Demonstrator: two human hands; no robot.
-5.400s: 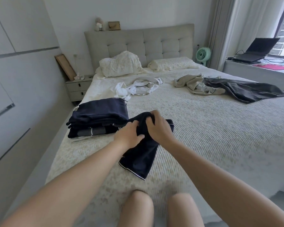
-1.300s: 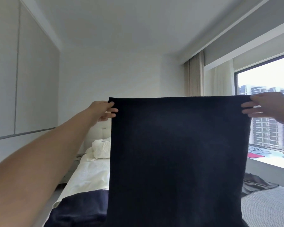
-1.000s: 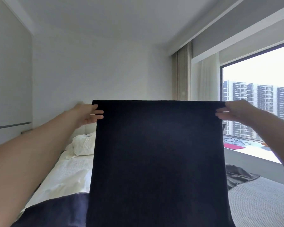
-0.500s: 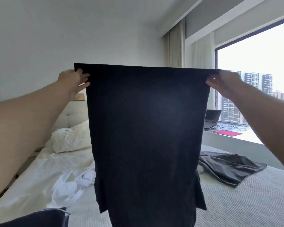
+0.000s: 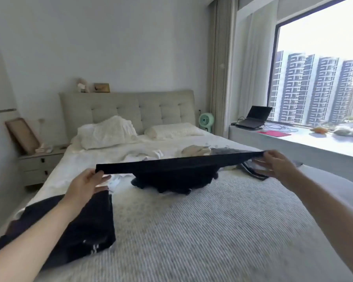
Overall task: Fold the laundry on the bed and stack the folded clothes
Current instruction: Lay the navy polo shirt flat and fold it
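The left hand (image 5: 86, 185) and right hand (image 5: 277, 163) hold a dark garment (image 5: 171, 169) stretched between them over the bed (image 5: 192, 231). The left thumb lies on top of the garment's near left corner with the fingers (image 5: 101, 189) curled under it, pinching the edge. The right hand pinches the opposite corner, its fingers (image 5: 259, 163) partly extended beneath the cloth. The top edge runs taut as a thin dark band from hand to hand, higher at the right. The rest of the garment sags from the band's middle and bunches on the bedspread in a rumpled heap.

A stack (image 5: 73, 226) of folded dark clothes sits on the near left part of the bed, under the left forearm. Beyond the held garment lie loose white clothes (image 5: 149, 154) and a beige piece (image 5: 194, 150), with a grey garment (image 5: 251, 169) partly hidden behind the right hand. Two pillows (image 5: 108, 133) rest against the padded headboard (image 5: 130, 106).

A nightstand (image 5: 37, 165) stands left of the bed, a green fan (image 5: 206, 121) at its far right corner. On the window ledge (image 5: 314, 143) are an open laptop (image 5: 253, 119) and a pink sheet (image 5: 273, 133)
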